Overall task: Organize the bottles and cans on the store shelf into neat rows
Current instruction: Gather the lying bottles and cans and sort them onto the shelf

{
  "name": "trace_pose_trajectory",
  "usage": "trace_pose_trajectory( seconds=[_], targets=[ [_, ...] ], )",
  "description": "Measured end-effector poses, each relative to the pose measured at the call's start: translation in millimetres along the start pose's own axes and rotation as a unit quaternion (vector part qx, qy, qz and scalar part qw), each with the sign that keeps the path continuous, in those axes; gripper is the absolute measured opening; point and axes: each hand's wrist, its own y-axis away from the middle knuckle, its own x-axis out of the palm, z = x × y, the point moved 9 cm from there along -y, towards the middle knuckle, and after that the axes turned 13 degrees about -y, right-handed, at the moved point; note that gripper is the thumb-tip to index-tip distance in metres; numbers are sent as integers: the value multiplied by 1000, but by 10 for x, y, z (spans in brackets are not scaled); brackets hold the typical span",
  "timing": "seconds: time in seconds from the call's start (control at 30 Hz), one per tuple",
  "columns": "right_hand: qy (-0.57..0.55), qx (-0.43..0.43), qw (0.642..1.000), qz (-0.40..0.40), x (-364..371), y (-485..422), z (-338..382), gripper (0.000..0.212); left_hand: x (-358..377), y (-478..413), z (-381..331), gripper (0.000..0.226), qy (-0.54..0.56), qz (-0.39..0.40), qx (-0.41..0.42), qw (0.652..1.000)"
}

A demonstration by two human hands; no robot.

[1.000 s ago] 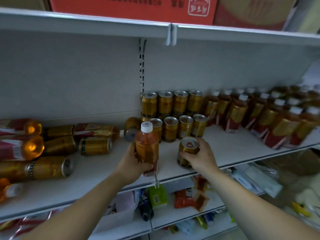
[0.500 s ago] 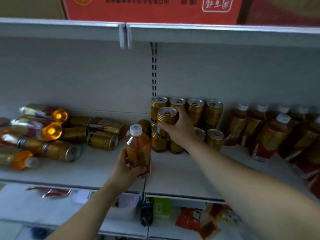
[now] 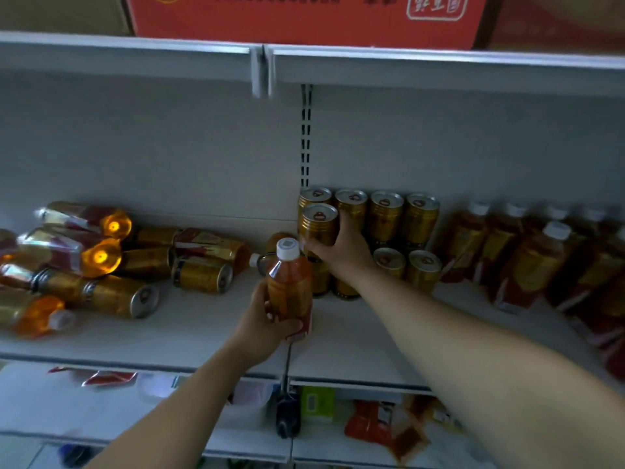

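Note:
My left hand (image 3: pixel 262 324) grips an upright orange tea bottle (image 3: pixel 289 282) with a white cap, held above the white shelf (image 3: pixel 189 333) near its middle. My right hand (image 3: pixel 341 250) is closed around a gold can (image 3: pixel 319 223), held at the upper tier of the stacked gold cans (image 3: pixel 385 214) by the back wall. Upright tea bottles (image 3: pixel 537 262) stand in rows on the right. On the left, fallen cans (image 3: pixel 203 274) and bottles (image 3: pixel 71 248) lie on their sides in a heap.
A red carton (image 3: pixel 304 18) sits on the shelf above. Below, a lower shelf (image 3: pixel 355 448) holds packets and small boxes. A slotted upright (image 3: pixel 306 137) runs down the back wall. Bare shelf surface shows in front of the stacked cans.
My right hand has lifted the gold can from the shelf front up to the top tier of the stacked cans. The left hand still holds the bottle. The view has shifted left.

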Motion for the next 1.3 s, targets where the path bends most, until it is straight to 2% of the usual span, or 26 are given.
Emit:
trace_pose_trajectory(
  seconds=[0.1, 0.23, 0.33, 0.43, 0.53, 0.6, 0.73, 0.9, 1.13, 1.3],
  targets=[
    [74, -15, 996, -41, -339, 229, -85, 82, 69, -39, -15, 75, -2, 10, 5, 1000],
    [161, -55, 981, -92, -996, 733, -296, 61, 421, -29, -166, 76, -21, 55, 34, 998],
    [212, 26, 973, -83, -1514, 1120, -755, 55, 824, 14, -317, 73, -42, 84, 52, 994],
    [284, 132, 945, -91, -2131, 1536, -1233, 62, 1305, 38, -489, 73, -55, 124, 64, 989],
    [324, 166, 927, -84, -2685, 1896, -1534, 67, 1865, 30, -712, 81, -60, 152, 72, 984],
    [371, 187, 909, -32, -2920, 2047, -1738, 72, 2255, 28, -879, 83, -64, 157, 73, 983],
    [431, 167, 884, 66, -3055, 2193, -2054, 76, 2946, 35, -1178, 83, -80, 143, 63, 984],
    [435, 120, 889, 75, -3023, 2208, -2165, 78, 3308, -46, -1363, 85, -75, 103, 45, 991],
    [422, 87, 900, 72, -3039, 2221, -2169, 81, 3219, -250, -1356, 78, -69, 14, 16, 997],
    [424, 84, 899, 75, -3039, 2192, -2199, 84, 3113, -555, -1361, 78, -152, -13, -1, 988]
  ],
)
